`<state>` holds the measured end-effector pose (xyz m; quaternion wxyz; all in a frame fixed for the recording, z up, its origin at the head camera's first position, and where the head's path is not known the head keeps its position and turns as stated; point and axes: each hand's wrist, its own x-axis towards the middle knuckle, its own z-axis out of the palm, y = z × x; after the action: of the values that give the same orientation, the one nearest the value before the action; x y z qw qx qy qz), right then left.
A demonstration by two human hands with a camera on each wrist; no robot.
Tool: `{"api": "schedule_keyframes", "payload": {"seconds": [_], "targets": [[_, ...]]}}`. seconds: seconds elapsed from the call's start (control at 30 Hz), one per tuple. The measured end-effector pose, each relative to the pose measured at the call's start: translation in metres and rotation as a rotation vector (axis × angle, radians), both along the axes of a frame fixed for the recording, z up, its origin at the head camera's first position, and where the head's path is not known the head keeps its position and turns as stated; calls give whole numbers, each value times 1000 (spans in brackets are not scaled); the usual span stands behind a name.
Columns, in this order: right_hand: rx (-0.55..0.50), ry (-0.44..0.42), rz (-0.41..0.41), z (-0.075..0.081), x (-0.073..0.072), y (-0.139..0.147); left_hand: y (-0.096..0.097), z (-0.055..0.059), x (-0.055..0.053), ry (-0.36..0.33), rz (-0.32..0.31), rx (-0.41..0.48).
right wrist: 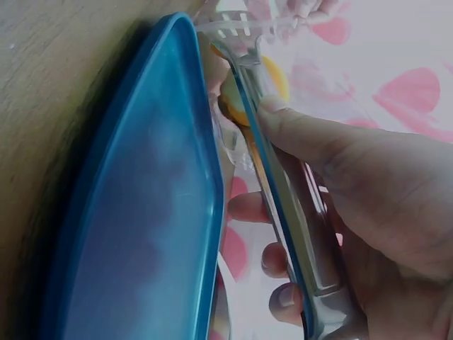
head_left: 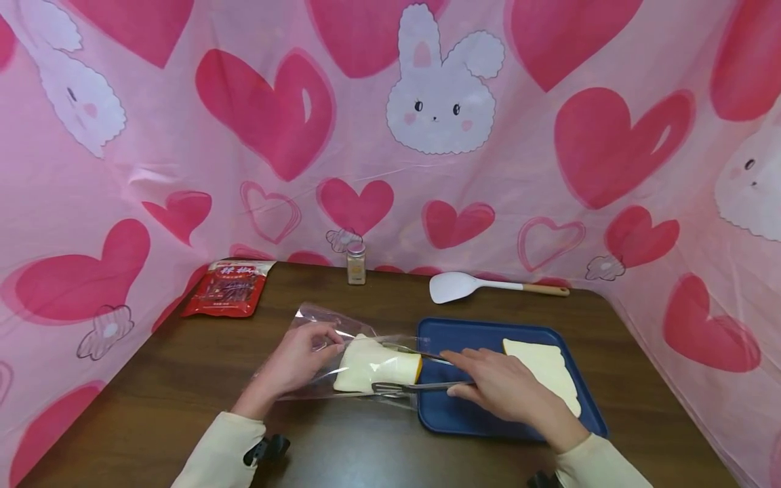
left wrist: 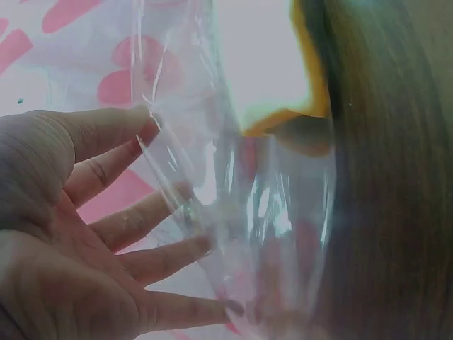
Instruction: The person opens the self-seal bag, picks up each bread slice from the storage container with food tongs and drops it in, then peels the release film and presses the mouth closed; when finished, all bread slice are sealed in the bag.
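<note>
As your left hand [head_left: 299, 359] pinches the clear bag [left wrist: 269, 205] and your right hand [head_left: 506, 381] grips tongs [head_left: 436, 386] pointing left, the bread slice [head_left: 372, 366] inside runs left to right, its crust end at the blue tray's [head_left: 451, 415] left edge, brown desk [head_left: 201, 359] stretching leftward and pink cloth [head_left: 360, 135] hanging behind its far edge.

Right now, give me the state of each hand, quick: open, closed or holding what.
Left hand: closed, pinching the edge of the clear, thin plastic bag.
Right hand: closed, holding the long silver metal tongs.
</note>
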<state>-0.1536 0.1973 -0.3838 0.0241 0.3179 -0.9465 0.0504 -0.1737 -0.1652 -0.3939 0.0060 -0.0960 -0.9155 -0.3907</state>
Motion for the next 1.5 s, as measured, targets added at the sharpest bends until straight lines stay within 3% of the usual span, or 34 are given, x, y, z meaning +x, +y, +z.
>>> {"api": "schedule_keyframes", "payload": {"seconds": [0.27, 0.47, 0.77, 1.0, 1.33, 1.5], "targets": [[-1, -32, -4, 2, -1, -2, 3, 8, 4, 0, 34, -24], [-46, -37, -2, -4, -2, -4, 1, 6, 3, -12, 23, -46], [-81, -8, 1, -13, -4, -11, 0, 0, 1, 2, -14, 22], [-113, -42, -43, -16, -7, -17, 0, -1, 2, 5, -30, 77], [-114, 46, -8, -20, -11, -25, 3, 2, 2, -11, 0, 47], [-135, 54, -28, -22, -11, -31, 4, -1, 1, 26, 6, 51]]}}
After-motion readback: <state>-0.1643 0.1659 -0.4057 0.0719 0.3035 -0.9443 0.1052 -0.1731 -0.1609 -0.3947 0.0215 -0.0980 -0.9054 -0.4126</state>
